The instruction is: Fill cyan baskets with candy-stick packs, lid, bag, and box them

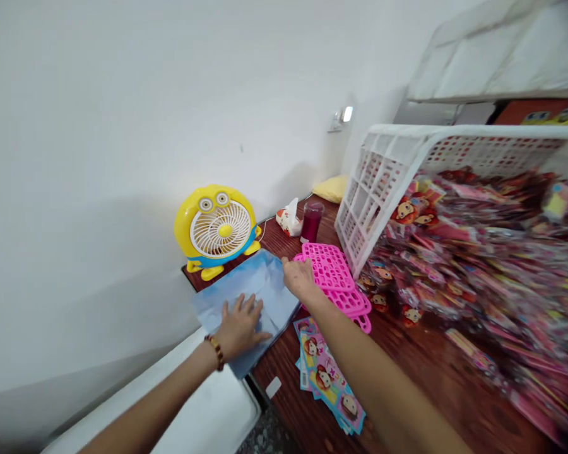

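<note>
A pale blue, glossy plastic bag or stack of bags (231, 284) lies flat at the table's left end. My left hand (241, 325), with a beaded bracelet at the wrist, rests on it palm down, fingers spread. At the bag's right edge my right hand (299, 277) is closed, its fingertips pinching the edge. Just beyond that hand lie several bright pink perforated plastic sheets (329, 268), piled loosely. Below the right forearm, partly covered by it, is a fanned pile of printed cards (319, 372) with cartoon girls.
A yellow cartoon fan (224, 230) stands behind the bag by the wall. A tissue pack (288, 219) and a dark red cup (312, 221) are further back. On the right, a tipped white basket (373, 189) spills many small wrapped packets (454, 271) over the brown table (407, 359).
</note>
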A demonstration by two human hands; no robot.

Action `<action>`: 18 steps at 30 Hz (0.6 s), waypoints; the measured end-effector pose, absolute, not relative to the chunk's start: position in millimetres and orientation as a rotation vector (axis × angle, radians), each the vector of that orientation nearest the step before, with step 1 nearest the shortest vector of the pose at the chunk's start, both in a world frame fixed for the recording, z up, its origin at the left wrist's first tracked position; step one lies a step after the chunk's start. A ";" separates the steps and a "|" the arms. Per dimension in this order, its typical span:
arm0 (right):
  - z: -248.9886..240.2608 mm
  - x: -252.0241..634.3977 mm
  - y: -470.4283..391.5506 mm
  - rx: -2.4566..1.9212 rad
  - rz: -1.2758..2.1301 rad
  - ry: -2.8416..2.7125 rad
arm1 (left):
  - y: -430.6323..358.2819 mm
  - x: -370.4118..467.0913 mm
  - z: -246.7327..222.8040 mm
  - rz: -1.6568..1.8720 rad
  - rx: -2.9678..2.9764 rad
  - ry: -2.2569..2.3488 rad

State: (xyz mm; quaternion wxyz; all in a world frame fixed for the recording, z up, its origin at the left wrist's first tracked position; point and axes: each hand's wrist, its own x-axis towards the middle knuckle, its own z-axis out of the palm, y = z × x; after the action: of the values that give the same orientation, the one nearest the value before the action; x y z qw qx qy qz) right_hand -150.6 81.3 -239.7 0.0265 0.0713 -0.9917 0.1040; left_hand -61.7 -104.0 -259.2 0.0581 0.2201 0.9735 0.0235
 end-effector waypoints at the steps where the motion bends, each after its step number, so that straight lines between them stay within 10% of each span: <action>1: -240.8 -151.9 81.1 0.221 0.341 -3.038 | -105.1 -48.2 -266.8 0.080 0.657 2.922; 11: -225.9 -124.8 91.5 0.277 0.519 -2.752 | -108.3 -27.3 -302.4 -0.038 0.702 3.119; 18: -269.1 60.1 168.8 0.287 0.645 -2.433 | -146.2 -52.3 -302.8 -0.144 0.863 3.056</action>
State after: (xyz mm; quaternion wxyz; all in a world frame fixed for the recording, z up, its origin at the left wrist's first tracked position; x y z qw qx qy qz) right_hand 60.1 168.8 -269.1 0.2995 0.1082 -0.9163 0.2428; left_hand -52.3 -146.2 -302.8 -0.0183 0.2714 0.9612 -0.0454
